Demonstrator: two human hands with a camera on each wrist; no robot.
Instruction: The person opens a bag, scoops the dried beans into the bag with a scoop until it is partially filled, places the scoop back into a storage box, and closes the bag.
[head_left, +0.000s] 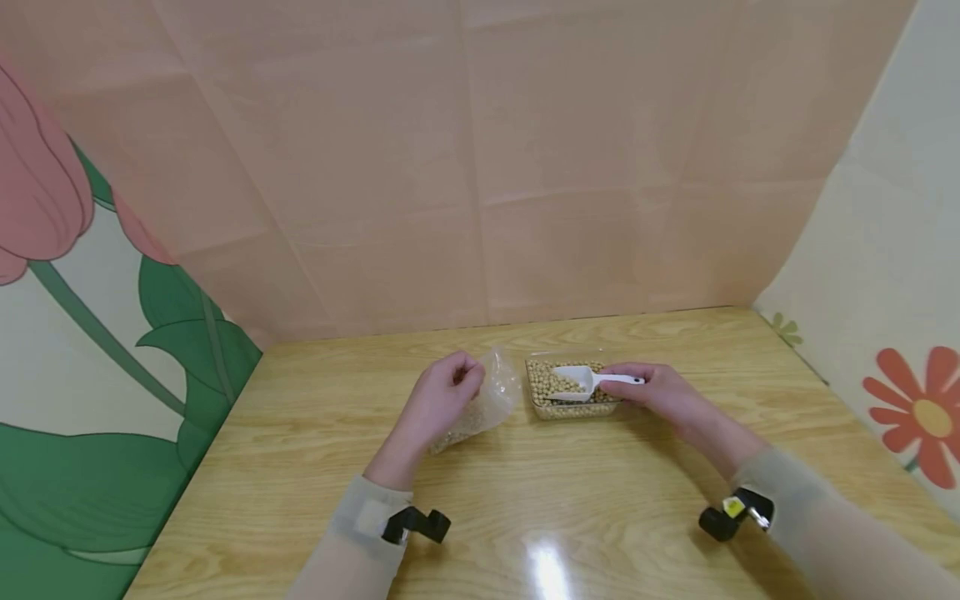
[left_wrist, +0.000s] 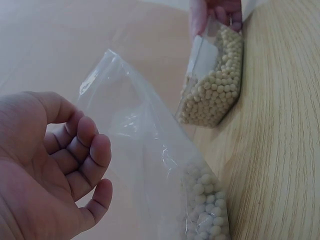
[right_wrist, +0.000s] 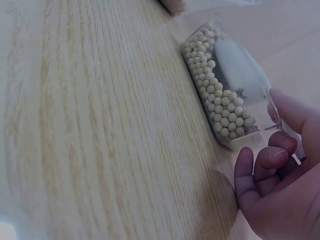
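In the head view my left hand [head_left: 442, 392] has its fingers curled at the near edge of a clear plastic bag [head_left: 497, 392], pinching it. Pale round beads [left_wrist: 206, 205] lie in the bag's lower part, seen in the left wrist view. To the right, a clear rectangular box [head_left: 573, 412] stands on the table with similar beads in it. My right hand [head_left: 660, 390] grips the handle of a white scoop [head_left: 592, 379], whose bowl is in the box among the beads. In the right wrist view the scoop's handle is mostly hidden by the fingers [right_wrist: 272, 157].
The wooden table [head_left: 562, 492] reaches back to a pinkish covering [head_left: 480, 208]. At the left is a panel with painted tulips [head_left: 45, 167]. A pale wall with a red flower [head_left: 930, 417] borders the table's right side.
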